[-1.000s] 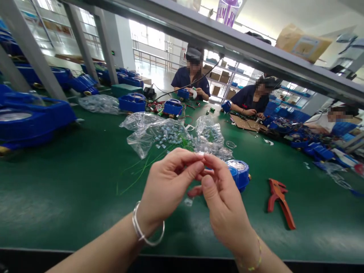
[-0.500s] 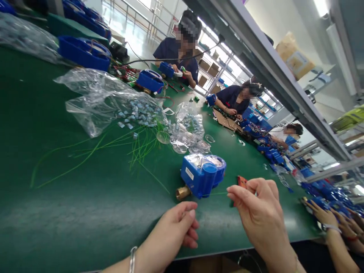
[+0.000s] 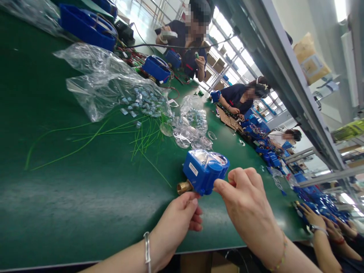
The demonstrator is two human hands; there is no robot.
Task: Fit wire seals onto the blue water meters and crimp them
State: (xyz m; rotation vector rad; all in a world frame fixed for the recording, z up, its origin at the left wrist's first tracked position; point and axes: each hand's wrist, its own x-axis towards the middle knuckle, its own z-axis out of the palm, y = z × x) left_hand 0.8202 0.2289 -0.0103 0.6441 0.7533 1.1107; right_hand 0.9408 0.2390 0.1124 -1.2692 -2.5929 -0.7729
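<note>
A blue water meter [image 3: 203,170] with a clear top and a white label stands on the green bench, its brass pipe end [image 3: 184,187] pointing left towards me. My left hand [image 3: 180,214] is at its near lower edge, thumb and forefinger pinched together; what lies between them is hidden. Against the meter's right side is my right hand [image 3: 246,203], fingers curled and closed in a pinch. The thin green wire it held a moment earlier is hidden now behind the hand and meter. Loose green wires [image 3: 145,140] lie farther left.
Behind the meter are a clear plastic bag [image 3: 99,85], small grey-blue pieces [image 3: 142,100] and clear round covers [image 3: 182,136]. Other blue meters [image 3: 156,68] stand beyond. Co-workers [image 3: 236,96] sit across the bench; another person's hands [image 3: 315,218] work at far right.
My right hand has moved left from a short distance away, up against the meter. My left hand has risen to the meter's lower edge, its fingers closing. The stretched green wire no longer shows.
</note>
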